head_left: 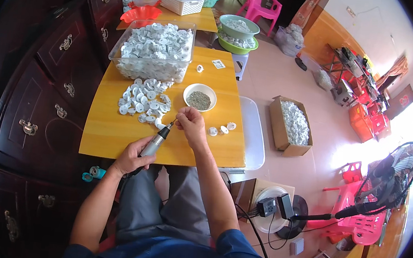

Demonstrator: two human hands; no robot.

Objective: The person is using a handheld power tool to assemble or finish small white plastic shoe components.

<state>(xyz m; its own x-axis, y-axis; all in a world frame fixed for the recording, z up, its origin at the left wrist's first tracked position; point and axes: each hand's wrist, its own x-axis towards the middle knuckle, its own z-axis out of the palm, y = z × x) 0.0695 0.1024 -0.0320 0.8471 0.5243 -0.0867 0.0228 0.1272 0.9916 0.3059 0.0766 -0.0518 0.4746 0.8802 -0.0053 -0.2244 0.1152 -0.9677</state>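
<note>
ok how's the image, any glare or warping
Head view: glare washes out the floor toward the right; the dark cabinet bends along the left rim; corners fall to black; the yellow tabletop is clearly lit; anything the right hand pinches is too small to tell.

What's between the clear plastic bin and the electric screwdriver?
In the head view, a loose pile of small white parts on the yellow tabletop, between the clear plastic bin and the electric screwdriver.
</note>
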